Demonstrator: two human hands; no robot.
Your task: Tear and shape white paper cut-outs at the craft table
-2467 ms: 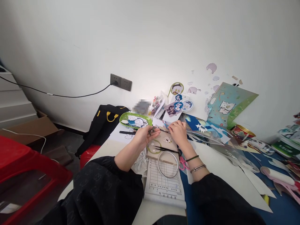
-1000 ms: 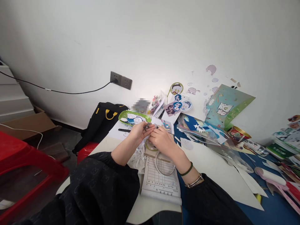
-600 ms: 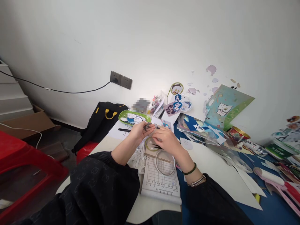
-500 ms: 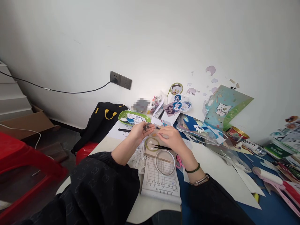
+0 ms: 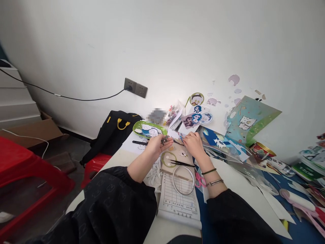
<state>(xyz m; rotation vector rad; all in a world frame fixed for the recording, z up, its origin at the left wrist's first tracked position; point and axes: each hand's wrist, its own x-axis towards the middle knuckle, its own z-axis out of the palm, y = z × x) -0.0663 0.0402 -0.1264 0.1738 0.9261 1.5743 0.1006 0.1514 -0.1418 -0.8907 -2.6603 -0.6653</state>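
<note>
As pinched, small cutout long axis unclear

The scene is evenly and brightly lit; a glare patch is seen on the wall, and edges are bent by wide-angle distortion.

Wall socket sitting on the white wall, black cable running left from it. Black bag with yellow straps leaning beside the table edge, red stool showing under it. Red plastic chair standing at far left, cardboard box lying behind it. Teal cat-print folder leaning against the wall at right. Ruled notepad lying on the table, clear tape ring resting on top. Pink scissors lying just beside the ring.
</note>
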